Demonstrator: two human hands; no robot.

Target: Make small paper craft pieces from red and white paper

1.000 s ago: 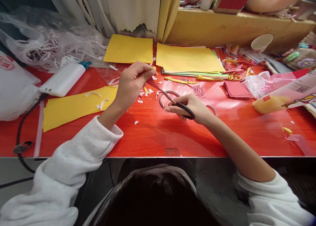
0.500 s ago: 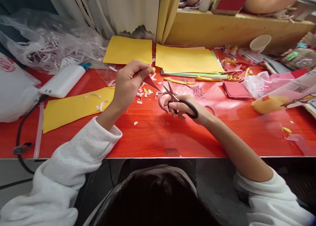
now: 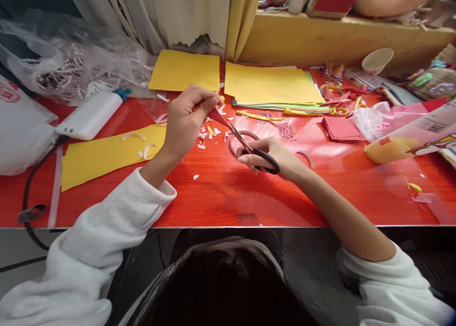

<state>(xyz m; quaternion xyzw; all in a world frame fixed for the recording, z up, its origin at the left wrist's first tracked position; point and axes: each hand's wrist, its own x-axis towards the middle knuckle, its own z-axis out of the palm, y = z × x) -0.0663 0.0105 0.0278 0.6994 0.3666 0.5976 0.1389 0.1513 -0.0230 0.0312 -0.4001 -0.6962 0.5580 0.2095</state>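
Note:
Pinched in my left hand (image 3: 188, 122) is a small folded piece of red paper (image 3: 219, 116), its narrow end pointing toward the scissors. My right hand (image 3: 272, 157) grips black-handled scissors (image 3: 267, 161), whose blades are closed together and meet the tip of the paper. Behind the scissors a round ring (image 3: 232, 145), perhaps a roll of tape, lies on the red table (image 3: 210, 198). White and yellow paper scraps (image 3: 210, 131) are scattered under and beside my left hand.
Yellow sheets (image 3: 270, 84) lie stacked at the back, and yellow strips (image 3: 107, 150) at left. A white power bank (image 3: 90, 116) with a cable sits beside plastic bags (image 3: 21, 126). Red paper squares (image 3: 344, 128), a clear plastic cup (image 3: 409, 138) and a paper cup (image 3: 377, 61) stand at right.
The scissor blades have gone from spread to closed, at the red paper's tip. My right hand has shifted slightly left; my left hand has stayed put.

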